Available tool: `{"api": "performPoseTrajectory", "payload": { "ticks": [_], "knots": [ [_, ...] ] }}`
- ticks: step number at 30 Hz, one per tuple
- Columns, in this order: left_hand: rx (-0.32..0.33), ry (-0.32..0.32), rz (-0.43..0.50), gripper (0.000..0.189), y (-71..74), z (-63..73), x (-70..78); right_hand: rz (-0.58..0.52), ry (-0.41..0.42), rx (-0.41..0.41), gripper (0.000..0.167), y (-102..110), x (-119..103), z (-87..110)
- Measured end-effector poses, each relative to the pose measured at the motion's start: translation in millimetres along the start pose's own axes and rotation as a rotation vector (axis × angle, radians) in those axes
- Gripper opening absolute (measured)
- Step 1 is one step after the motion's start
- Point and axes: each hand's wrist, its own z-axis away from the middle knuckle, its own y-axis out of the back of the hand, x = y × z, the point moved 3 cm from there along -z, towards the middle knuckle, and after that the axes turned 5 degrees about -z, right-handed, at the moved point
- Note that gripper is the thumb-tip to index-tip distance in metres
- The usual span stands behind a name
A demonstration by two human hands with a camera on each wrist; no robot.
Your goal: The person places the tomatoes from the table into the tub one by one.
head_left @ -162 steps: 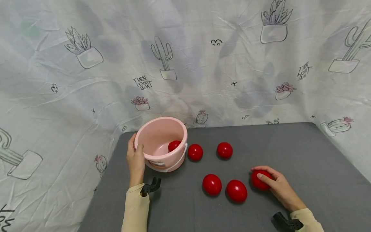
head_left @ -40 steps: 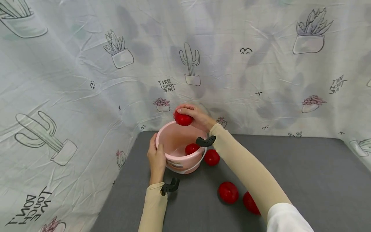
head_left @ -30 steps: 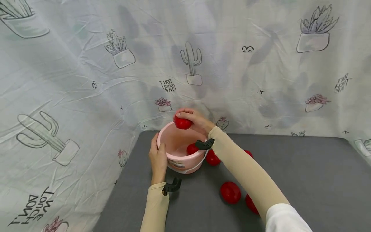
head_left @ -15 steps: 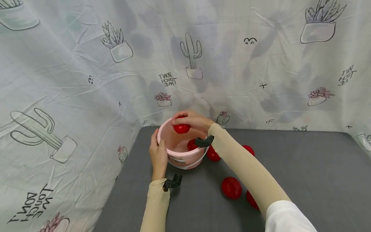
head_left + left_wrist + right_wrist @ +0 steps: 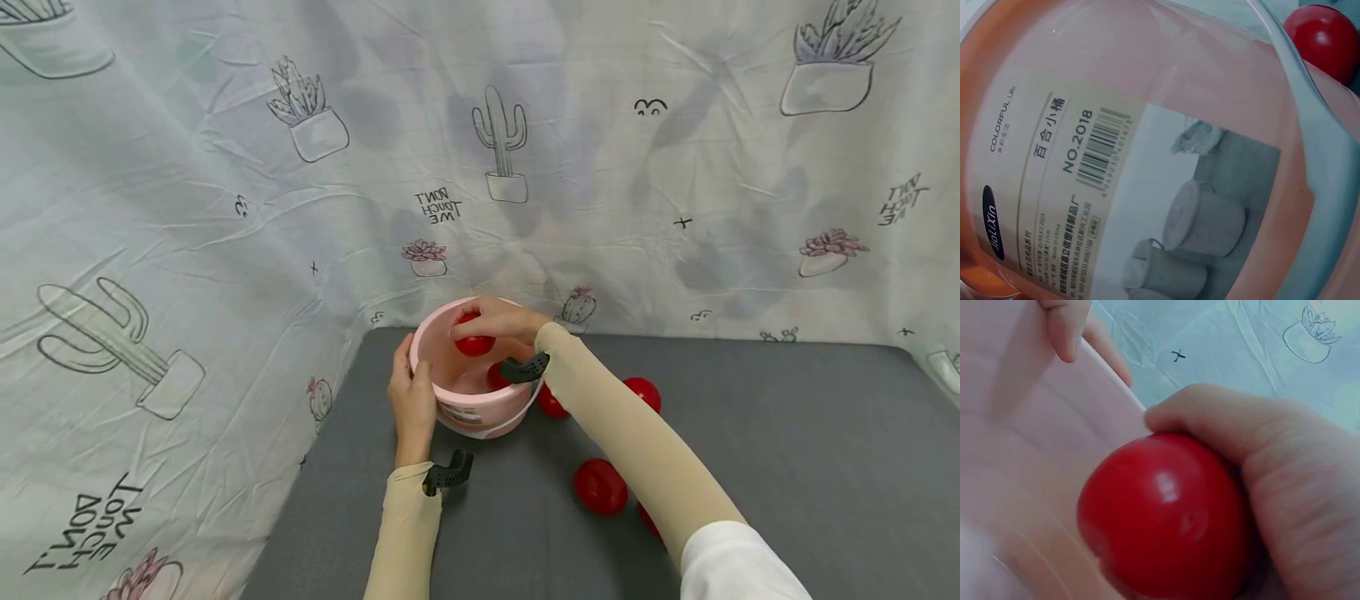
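Observation:
A pink bucket [image 5: 483, 412] stands on the grey table at the back, its white handle [image 5: 525, 412] lowered along the outside. My left hand [image 5: 412, 400] grips its left rim, thumb on the inner side and fingers outside. Just inside the bucket's mouth, my right hand [image 5: 498, 319] holds a glossy red ball [image 5: 474, 340] between thumb and fingers. The right wrist view shows this ball [image 5: 1166, 512] close up, with a small dent on its skin. Another red ball [image 5: 497, 377] lies at the bucket's bottom, partly hidden by the black wrist mount [image 5: 525, 367].
One red ball [image 5: 552, 402] sits right beside the bucket; another [image 5: 643, 394] is behind the right forearm. Nearer the front lie a red ball [image 5: 600, 487] and one mostly covered by the right sleeve [image 5: 648, 520]. A cactus-print cloth [image 5: 600, 167] hangs behind the table.
My right hand has picked a red ball off the table, carried it left over the bucket and lowered it below the rim. My left hand has kept its grip on the bucket.

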Motion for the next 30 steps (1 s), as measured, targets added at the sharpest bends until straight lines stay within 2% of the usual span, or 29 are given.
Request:
{"api": "performPoseTrajectory", "payload": {
  "ticks": [6,15,19,20,26,30],
  "knots": [
    [-0.001,-0.009,0.014,0.054,-1.2,0.4,0.7,0.044,-0.003,-0.001,0.023,-2.1,2.6,-1.3],
    [-0.001,-0.011,0.014,0.053,-1.0,-0.4,-1.0,0.091,-0.024,-0.018,0.025,-4.3,3.3,-2.6],
    [-0.011,-0.014,0.028,0.054,-1.7,-1.8,-1.9,0.084,-0.032,-0.01,0.025,-4.1,3.5,-3.0],
    [-0.013,-0.013,0.033,0.053,-1.8,-2.1,-2.1,0.054,-0.044,-0.016,0.025,-4.5,3.6,-2.4],
    [-0.015,0.003,0.026,0.053,-2.2,-3.6,-2.8,-0.001,0.0,-0.013,0.023,-3.2,4.8,-3.0],
    [-0.011,0.001,0.012,0.053,-2.9,-5.4,-2.4,0.021,0.031,0.002,0.025,-0.8,4.0,-3.2]
  ]
}}
